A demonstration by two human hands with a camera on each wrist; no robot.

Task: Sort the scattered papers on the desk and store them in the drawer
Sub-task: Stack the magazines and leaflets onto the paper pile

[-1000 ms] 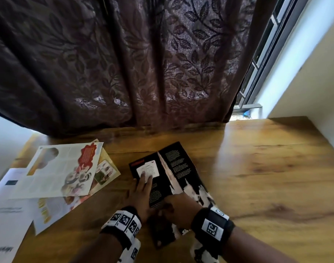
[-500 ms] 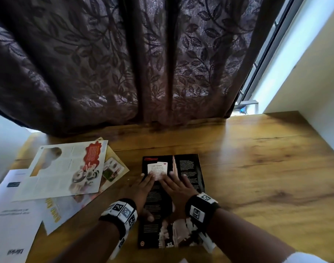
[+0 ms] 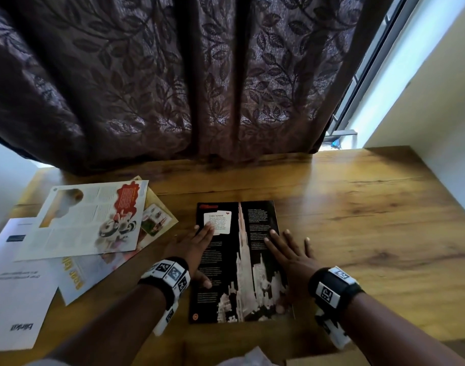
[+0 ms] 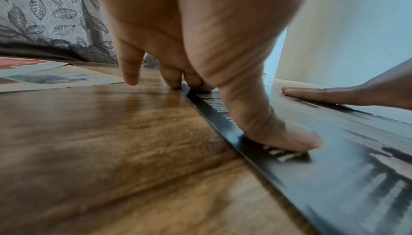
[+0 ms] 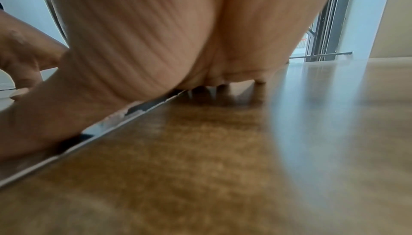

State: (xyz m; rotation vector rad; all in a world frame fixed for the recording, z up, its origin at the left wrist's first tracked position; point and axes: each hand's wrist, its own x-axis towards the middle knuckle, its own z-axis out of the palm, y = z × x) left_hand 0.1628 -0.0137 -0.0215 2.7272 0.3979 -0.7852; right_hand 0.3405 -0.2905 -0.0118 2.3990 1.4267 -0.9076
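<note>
Both grips lie released and flat: the left hand presses the near-left part of a dark magazine page, thumb on the print, while the right hand spreads over its right edge, some fingertips on the table. The pressing apparently squares the sheet to the table's front. To the left, well apart, a loose heap of papers waits unsorted, overlapping one another. No drawer can be clearly made out; a pale edge at the bottom of the head view cannot be identified.
</note>
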